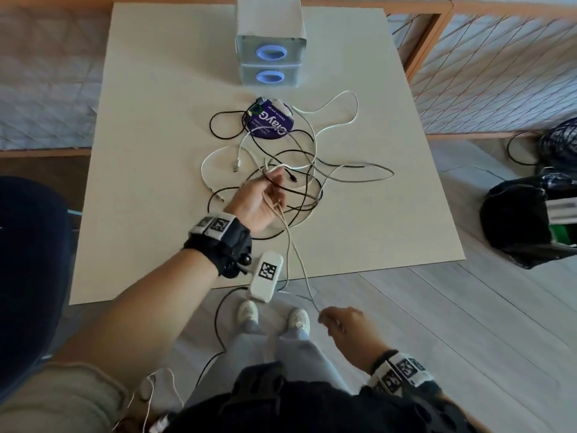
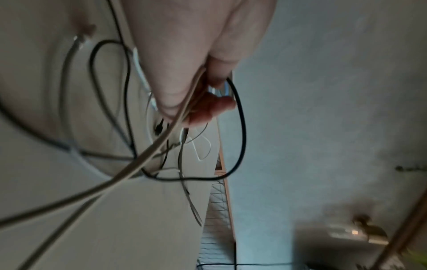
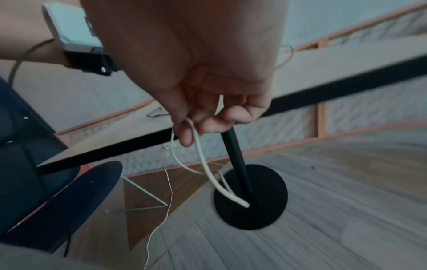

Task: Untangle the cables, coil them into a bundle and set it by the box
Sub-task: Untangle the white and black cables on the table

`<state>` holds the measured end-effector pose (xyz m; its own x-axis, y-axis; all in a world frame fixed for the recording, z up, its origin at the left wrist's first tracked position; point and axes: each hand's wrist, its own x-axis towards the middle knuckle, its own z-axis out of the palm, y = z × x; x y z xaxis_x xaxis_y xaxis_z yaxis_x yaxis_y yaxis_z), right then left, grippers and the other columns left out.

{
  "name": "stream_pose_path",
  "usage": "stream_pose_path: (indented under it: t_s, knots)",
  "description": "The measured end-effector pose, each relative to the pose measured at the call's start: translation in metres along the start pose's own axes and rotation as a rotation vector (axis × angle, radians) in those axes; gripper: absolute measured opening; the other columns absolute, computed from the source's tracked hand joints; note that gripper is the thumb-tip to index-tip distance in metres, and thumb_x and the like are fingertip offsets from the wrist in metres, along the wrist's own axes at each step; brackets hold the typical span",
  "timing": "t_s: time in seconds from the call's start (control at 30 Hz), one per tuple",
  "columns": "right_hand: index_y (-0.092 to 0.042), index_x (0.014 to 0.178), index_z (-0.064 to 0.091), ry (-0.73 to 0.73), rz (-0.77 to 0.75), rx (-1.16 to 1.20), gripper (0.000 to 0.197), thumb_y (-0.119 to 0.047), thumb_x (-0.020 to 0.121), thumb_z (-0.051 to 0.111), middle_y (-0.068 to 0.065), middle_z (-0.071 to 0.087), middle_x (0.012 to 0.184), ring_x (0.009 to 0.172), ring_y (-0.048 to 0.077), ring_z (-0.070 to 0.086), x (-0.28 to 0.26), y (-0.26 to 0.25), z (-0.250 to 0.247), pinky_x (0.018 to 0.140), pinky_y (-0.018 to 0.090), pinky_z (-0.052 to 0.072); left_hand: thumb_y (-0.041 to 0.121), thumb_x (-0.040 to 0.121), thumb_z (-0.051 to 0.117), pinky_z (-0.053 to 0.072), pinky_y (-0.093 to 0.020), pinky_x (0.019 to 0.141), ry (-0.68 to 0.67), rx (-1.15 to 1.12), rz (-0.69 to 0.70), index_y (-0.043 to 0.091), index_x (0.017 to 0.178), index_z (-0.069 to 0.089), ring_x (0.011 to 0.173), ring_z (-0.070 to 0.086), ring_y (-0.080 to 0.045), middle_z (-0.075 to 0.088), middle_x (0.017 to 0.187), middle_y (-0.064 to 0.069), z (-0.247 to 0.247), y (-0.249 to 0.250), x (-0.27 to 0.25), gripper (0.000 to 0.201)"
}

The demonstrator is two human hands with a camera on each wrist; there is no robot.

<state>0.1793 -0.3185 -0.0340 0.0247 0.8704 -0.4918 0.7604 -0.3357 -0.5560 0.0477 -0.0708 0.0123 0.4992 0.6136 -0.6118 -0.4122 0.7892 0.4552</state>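
Currently untangling is in hand. The left hand [image 1: 259,203] pinches several strands at the heap of thin, limp black and white cables [image 1: 299,157] at table centre; the right hand [image 1: 342,323], at five o'clock off the table, pinches one smooth beige cable [image 3: 208,169] drawn taut. Next, seemingly, feeding it free. The translucent grey plastic drawer box [image 1: 270,62] stands at twelve o'clock.

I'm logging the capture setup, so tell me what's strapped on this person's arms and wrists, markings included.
Both forearms are bare, with no sleeves. The left wrist wears a black strap topped by a white band with black square code markers, and a white oblong camera unit carrying one such marker hangs from it with a thin black cable. The right wrist wears the same black strap and marker band.
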Motion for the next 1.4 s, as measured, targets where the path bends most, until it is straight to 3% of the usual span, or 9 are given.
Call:
stream_pose_path:
  t_s: [0.2, 0.47, 0.57, 0.7, 0.77, 0.9, 1.03, 1.2, 1.4]
  knots:
    - [-0.020, 0.118, 0.058, 0.132, 0.026, 0.120, 0.031, -0.032, 0.090, 0.055, 0.000, 0.064, 0.111, 0.102, 0.017, 0.055, 0.043, -0.023, -0.015, 0.091, 0.029, 0.043, 0.019, 0.097, 0.038, 0.043, -0.029, 0.070, -0.036, 0.423, 0.057, 0.020, 0.088, 0.059, 0.079, 0.059, -0.011, 0.062, 0.087, 0.003, -0.011, -0.010, -0.012, 0.023]
    - [-0.013, 0.091, 0.067, 0.284, -0.063, 0.448, 0.018, -0.016, 0.091, 0.050, 0.001, 0.065, 0.073, 0.065, 0.014, 0.056, 0.104, -0.093, -0.051, 0.059, 0.018, 0.040, 0.038, 0.098, 0.033, 0.034, -0.037, 0.098, -0.052, 0.654, 0.099, 0.034, 0.117, 0.057, 0.119, 0.049, -0.015, 0.053, 0.132, 0.007, -0.022, -0.048, -0.031, 0.031]
    - [-0.014, 0.089, 0.068, 0.244, 0.050, 0.450, 0.019, -0.019, 0.092, 0.051, -0.002, 0.064, 0.067, 0.059, 0.011, 0.053, 0.088, -0.073, -0.045, 0.056, 0.013, 0.040, 0.037, 0.098, 0.031, 0.041, -0.030, 0.084, 0.084, 0.588, 0.134, 0.028, 0.122, 0.053, 0.100, 0.057, -0.014, 0.059, 0.114, 0.007, -0.032, -0.036, -0.033, 0.033]
    - [-0.004, 0.101, 0.065, -0.192, 0.190, -0.038, 0.029, -0.028, 0.091, 0.052, 0.014, 0.069, 0.100, 0.096, 0.028, 0.061, 0.067, -0.036, -0.030, 0.087, 0.034, 0.048, 0.033, 0.098, 0.036, 0.030, -0.019, 0.049, 0.081, 0.632, 0.093, 0.020, 0.124, 0.055, 0.051, 0.040, -0.007, 0.051, 0.071, 0.003, -0.061, -0.027, -0.038, 0.034]
    - [-0.008, 0.101, 0.063, -0.099, 0.123, -0.109, 0.027, -0.030, 0.089, 0.054, 0.012, 0.066, 0.104, 0.099, 0.028, 0.060, 0.070, -0.043, -0.034, 0.084, 0.032, 0.046, 0.031, 0.099, 0.035, 0.022, -0.018, 0.043, 0.084, 0.658, 0.047, 0.020, 0.110, 0.060, 0.043, 0.030, -0.005, 0.042, 0.061, 0.004, -0.070, -0.029, -0.040, 0.029]
    - [-0.012, 0.103, 0.061, 0.300, -0.165, 0.086, 0.018, -0.018, 0.089, 0.054, 0.011, 0.067, 0.092, 0.078, 0.027, 0.059, 0.091, -0.096, -0.059, 0.072, 0.031, 0.046, 0.029, 0.098, 0.035, 0.024, -0.017, 0.042, 0.119, 0.490, -0.017, 0.020, 0.086, 0.057, 0.042, 0.032, -0.005, 0.041, 0.056, 0.006, -0.075, -0.037, -0.047, 0.027]
    - [-0.016, 0.122, 0.054, 0.248, -0.422, -0.001, 0.035, -0.009, 0.089, 0.046, 0.016, 0.067, 0.103, 0.089, 0.034, 0.062, 0.138, -0.133, -0.067, 0.078, 0.040, 0.052, 0.016, 0.097, 0.036, 0.038, -0.016, 0.049, 0.078, 0.277, 0.049, 0.014, 0.089, 0.061, 0.050, 0.046, -0.005, 0.053, 0.064, 0.005, -0.080, -0.037, -0.055, 0.026]
    - [-0.014, 0.119, 0.055, 0.099, -0.281, -0.211, 0.037, -0.002, 0.086, 0.046, 0.012, 0.054, 0.120, 0.101, 0.036, 0.058, 0.193, -0.126, -0.051, 0.087, 0.041, 0.050, 0.001, 0.094, 0.031, 0.029, -0.020, 0.054, 0.099, 0.286, 0.161, 0.024, 0.104, 0.057, 0.048, 0.035, -0.006, 0.050, 0.062, 0.006, -0.085, -0.027, -0.060, 0.036]
    - [-0.010, 0.101, 0.063, 0.136, -0.248, -0.294, 0.017, -0.009, 0.088, 0.053, 0.015, 0.052, 0.110, 0.101, 0.036, 0.051, 0.191, -0.093, -0.034, 0.082, 0.042, 0.048, 0.012, 0.092, 0.031, 0.019, -0.026, 0.053, 0.118, 0.350, 0.180, 0.020, 0.072, 0.043, 0.042, 0.027, -0.007, 0.038, 0.048, 0.009, -0.075, -0.012, -0.060, 0.025]
